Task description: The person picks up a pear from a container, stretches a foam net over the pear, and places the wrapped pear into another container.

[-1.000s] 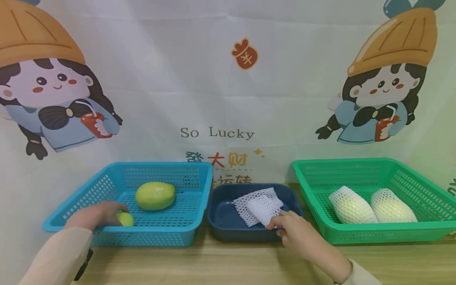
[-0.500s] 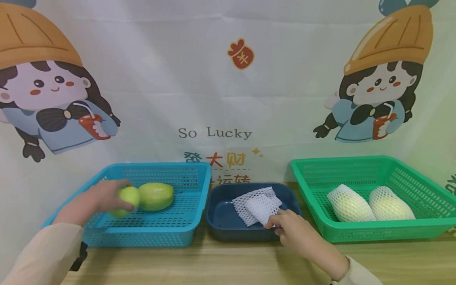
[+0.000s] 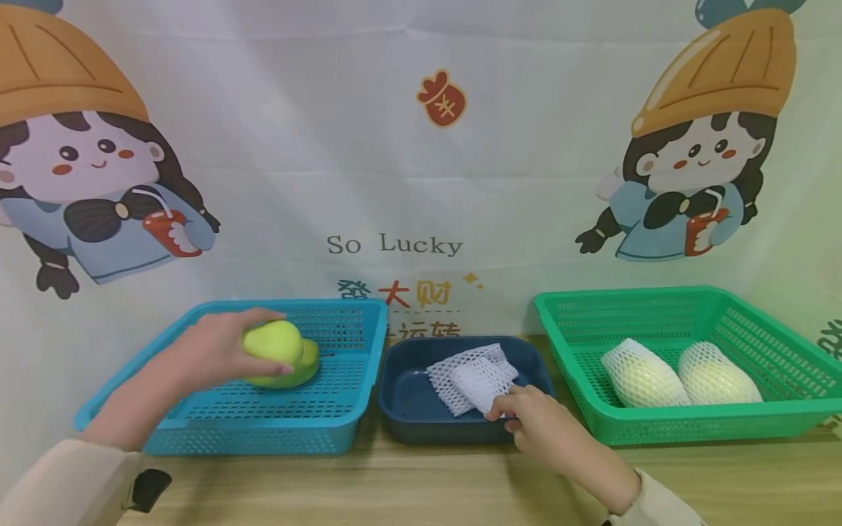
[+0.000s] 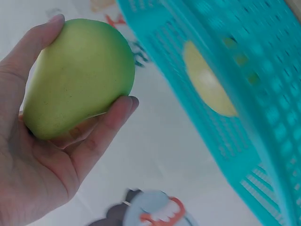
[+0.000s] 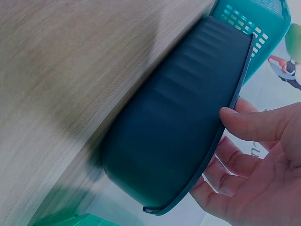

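Note:
My left hand [image 3: 213, 351] holds a yellow-green mango [image 4: 82, 75] between thumb and fingers, raised over the blue basket [image 3: 263, 438]. Behind it, partly hidden, a second green mango [image 3: 308, 365] lies in that basket. My right hand [image 3: 549, 431] is at the front rim of a navy basin [image 3: 411, 409]. In the right wrist view its thumb lies on the outer side of the rim [image 5: 225, 125], with fingers behind it. Two white foam fruit nets [image 3: 483, 380] overlap inside the basin, close to the right fingertips.
To the right stands a green basket [image 3: 697, 424] with two fruits in foam nets [image 3: 645, 376]. All three containers stand in a row on a wooden table [image 3: 368, 489]. A printed cloth [image 3: 395, 175] hangs directly behind them.
My left hand has lifted the mango from the blue basket's front left and carried it up and right, in front of the second mango. My right hand has stayed at the basin's rim.

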`<action>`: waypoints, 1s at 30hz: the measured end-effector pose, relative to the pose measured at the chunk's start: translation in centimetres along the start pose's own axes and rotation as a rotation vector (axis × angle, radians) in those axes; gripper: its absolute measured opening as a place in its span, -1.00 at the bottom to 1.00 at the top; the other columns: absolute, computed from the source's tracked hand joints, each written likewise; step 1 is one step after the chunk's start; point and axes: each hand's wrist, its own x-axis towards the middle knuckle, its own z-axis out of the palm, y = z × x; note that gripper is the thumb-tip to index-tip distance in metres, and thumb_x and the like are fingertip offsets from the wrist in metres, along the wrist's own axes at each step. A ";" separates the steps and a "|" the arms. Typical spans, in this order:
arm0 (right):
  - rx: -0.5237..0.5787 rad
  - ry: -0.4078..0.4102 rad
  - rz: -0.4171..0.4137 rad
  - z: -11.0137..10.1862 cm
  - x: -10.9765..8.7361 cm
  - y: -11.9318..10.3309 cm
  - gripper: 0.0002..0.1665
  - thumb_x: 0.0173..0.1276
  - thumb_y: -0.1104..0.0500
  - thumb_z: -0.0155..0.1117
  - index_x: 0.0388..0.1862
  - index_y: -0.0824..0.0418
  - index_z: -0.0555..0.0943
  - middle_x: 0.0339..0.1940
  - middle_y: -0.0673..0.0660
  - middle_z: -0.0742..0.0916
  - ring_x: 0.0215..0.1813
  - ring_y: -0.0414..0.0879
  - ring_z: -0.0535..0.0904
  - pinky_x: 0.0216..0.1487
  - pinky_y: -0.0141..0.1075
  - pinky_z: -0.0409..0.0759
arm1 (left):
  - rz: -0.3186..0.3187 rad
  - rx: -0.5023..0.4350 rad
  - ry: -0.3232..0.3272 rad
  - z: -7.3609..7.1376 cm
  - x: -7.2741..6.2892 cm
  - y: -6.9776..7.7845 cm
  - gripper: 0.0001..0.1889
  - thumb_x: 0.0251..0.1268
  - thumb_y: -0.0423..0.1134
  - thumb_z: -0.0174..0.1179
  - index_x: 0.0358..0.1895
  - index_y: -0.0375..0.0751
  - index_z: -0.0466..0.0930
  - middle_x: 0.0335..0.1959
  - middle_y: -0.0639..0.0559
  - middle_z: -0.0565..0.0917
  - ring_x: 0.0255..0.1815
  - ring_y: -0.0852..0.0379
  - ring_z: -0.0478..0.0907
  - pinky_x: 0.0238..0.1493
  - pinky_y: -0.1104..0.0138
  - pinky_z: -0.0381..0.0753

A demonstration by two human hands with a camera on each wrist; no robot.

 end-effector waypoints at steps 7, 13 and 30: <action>0.002 0.003 0.000 0.0 0.1 0.0 -0.71 0.05 0.47 0.27 -0.42 0.07 0.66 -0.36 -0.02 0.67 -0.21 -0.05 0.55 -0.24 -0.14 0.53 | 0.065 -0.035 -0.013 0.5 -1.4 4.3 -0.15 -0.23 0.26 0.38 0.22 -0.05 0.42 -0.11 -0.13 0.62 -0.30 0.05 0.49 -0.49 0.30 0.42; 0.002 0.002 0.007 0.0 0.0 0.0 -0.71 0.05 0.46 0.27 -0.42 0.07 0.66 -0.37 -0.02 0.67 -0.23 -0.08 0.54 -0.27 -0.18 0.53 | 0.160 -0.034 -0.002 1.8 -2.5 7.6 -0.21 -0.30 0.23 0.43 0.16 0.05 0.48 -0.11 -0.08 0.59 -0.21 0.05 0.51 -0.42 0.27 0.46; 0.012 0.004 0.015 0.1 0.1 0.0 -0.71 0.04 0.47 0.27 -0.42 0.08 0.67 -0.42 -0.03 0.66 -0.27 -0.08 0.52 -0.32 -0.20 0.51 | 0.271 -0.096 -0.310 9.6 -3.6 14.2 -0.34 -0.25 0.14 0.41 0.10 0.23 0.50 -0.30 0.21 0.50 -0.41 0.25 0.36 -0.43 0.37 0.33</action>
